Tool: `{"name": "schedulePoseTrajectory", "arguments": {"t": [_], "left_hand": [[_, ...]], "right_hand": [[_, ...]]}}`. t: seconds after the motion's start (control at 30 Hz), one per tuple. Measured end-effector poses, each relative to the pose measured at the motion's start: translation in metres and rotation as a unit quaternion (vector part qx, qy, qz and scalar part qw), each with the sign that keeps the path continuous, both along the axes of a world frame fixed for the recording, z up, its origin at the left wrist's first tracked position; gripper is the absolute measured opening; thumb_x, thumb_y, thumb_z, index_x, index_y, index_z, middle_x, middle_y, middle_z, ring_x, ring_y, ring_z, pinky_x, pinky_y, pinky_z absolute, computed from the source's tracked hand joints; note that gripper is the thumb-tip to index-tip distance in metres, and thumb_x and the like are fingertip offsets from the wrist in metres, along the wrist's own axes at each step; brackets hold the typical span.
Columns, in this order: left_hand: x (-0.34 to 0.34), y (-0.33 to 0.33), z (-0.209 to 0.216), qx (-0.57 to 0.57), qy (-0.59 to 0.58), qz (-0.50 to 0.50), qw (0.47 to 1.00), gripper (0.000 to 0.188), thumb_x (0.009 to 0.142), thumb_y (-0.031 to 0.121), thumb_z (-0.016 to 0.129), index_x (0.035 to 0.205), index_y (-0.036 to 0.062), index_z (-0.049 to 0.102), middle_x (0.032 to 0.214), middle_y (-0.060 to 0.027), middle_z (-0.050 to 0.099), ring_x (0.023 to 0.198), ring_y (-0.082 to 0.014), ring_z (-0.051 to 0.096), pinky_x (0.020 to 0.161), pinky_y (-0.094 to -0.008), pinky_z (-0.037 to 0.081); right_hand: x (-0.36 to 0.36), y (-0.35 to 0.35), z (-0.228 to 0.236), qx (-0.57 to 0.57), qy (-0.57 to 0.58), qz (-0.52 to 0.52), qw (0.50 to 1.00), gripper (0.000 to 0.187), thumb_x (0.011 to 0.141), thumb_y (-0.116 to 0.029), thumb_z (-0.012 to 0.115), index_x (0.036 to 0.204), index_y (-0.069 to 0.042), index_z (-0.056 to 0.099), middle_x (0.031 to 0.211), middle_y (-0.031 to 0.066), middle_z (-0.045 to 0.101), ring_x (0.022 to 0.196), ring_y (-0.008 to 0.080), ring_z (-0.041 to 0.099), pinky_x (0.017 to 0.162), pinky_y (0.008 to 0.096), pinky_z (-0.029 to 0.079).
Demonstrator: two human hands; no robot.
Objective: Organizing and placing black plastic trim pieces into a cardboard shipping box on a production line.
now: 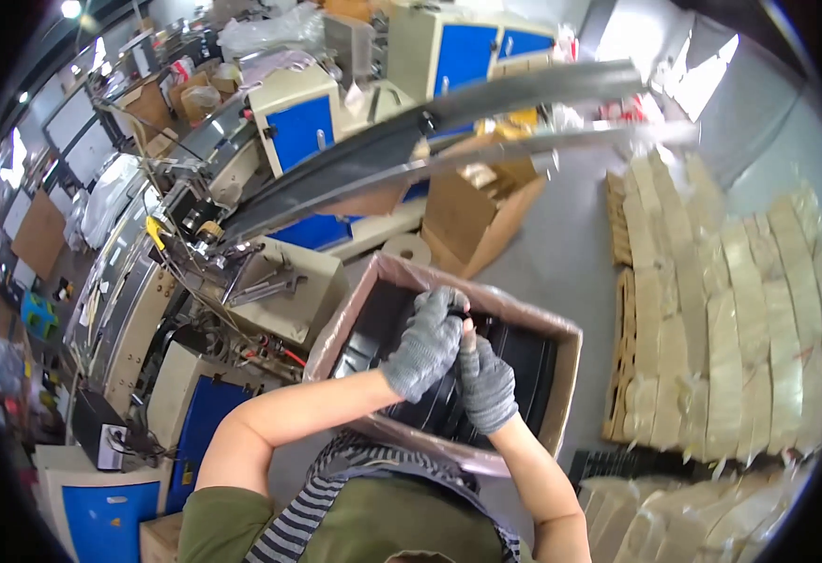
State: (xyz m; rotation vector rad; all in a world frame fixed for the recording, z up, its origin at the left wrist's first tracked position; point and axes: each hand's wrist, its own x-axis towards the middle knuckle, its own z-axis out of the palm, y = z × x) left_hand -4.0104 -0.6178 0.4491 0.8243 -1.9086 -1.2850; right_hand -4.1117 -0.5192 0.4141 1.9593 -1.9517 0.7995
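Both my hands, in grey knit gloves with bare fingertips, meet above an open cardboard box (pixel 569 375) with a clear plastic liner. My left hand (pixel 424 349) is closed, its fingers curled together. Right against it, my right hand (pixel 486 387) is also closed, thumb and fingertips pinched near the left fingertips. A small dark bit shows between them, too little to name. Long black glossy pieces (pixel 525 361) lie in the box under my hands.
Beyond the box, a long dark metal chute (pixel 364 141) slants from a machine on the left. Wrenches (pixel 266 286) lie on a beige cabinet (pixel 289 314). Behind stands an open carton (pixel 477 216) beside a roll (pixel 406 249). Wrapped bundles (pixel 721 310) are stacked on a pallet at right.
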Motion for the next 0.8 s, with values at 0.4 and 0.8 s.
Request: {"name": "schedulePoseTrajectory", "arguments": {"t": [0.4, 0.8], "left_hand": [[0.062, -0.131, 0.195, -0.163, 0.159, -0.106, 0.968, 0.032, 0.088, 0.026, 0.058, 0.107, 0.0006, 0.057, 0.089, -0.0158, 0.063, 0.083, -0.0224, 0.061, 0.076, -0.0334, 0.048], [0.05, -0.189, 0.092, -0.346, 0.076, -0.134, 0.926, 0.03, 0.088, 0.015, 0.057, 0.113, -0.0005, 0.057, 0.116, -0.0185, 0.056, 0.107, -0.0327, 0.054, 0.095, -0.0376, 0.042]], "right_hand": [[-0.004, -0.115, 0.261, -0.086, -0.137, 0.02, 0.987, 0.06, 0.077, 0.004, 0.061, 0.133, -0.004, 0.041, 0.077, 0.0082, 0.06, 0.053, 0.0132, 0.056, 0.047, 0.0263, 0.048], [-0.003, -0.231, 0.239, 0.241, -0.033, -0.238, 0.94, 0.028, 0.08, -0.019, 0.054, 0.098, -0.002, 0.067, 0.101, 0.0245, 0.063, 0.096, 0.0374, 0.062, 0.082, 0.0446, 0.048]]}}
